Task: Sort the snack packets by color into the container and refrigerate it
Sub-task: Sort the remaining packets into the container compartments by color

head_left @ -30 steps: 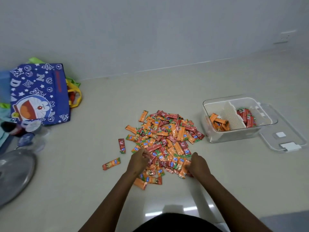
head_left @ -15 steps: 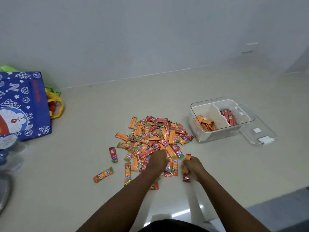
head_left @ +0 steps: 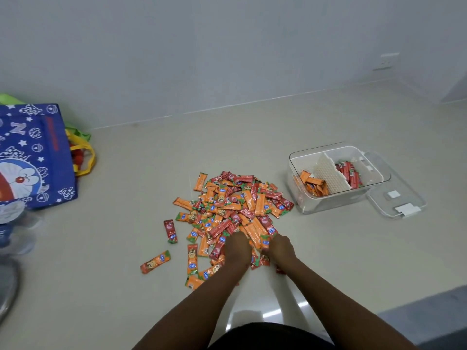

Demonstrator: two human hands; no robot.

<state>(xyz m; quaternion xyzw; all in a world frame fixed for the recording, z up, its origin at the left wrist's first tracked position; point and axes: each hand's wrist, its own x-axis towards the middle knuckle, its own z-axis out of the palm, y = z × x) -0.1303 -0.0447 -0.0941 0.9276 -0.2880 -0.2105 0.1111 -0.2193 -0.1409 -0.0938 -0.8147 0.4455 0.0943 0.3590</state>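
Two hands work the 6 o'clock edge of the pile of snack packets, which lies on the floor at frame centre. The left hand rests knuckles-up on the packets, fingers curled down into the pile; whether they pinch a packet cannot be told. The right hand sits just beside it at 3 o'clock, fingers likewise curled under and hidden, grip undetermined. Orange and red packets touch both hands on their 12 o'clock sides.

The container stands at 2 o'clock from the pile, near but apart from it. Its white divider splits it: orange packets in the 9 o'clock compartment, red packets in the 3 o'clock one. The clear lid lies flat against its 4 o'clock side.

Versus half a second ago: the right hand then held an orange packet upright, clear of the pile; now that packet is not seen standing and the hand has closed in beside the left. The left hand remains on the pile's near edge.

Strays: a red packet at 9 o'clock from the pile, an orange one at 8 o'clock, both apart from it. A blue printed bag sits at far 9 o'clock. Bare floor runs between pile and bag, and from the hands toward 4 o'clock below the container. The wall closes the 12 o'clock side, well apart from the pile.
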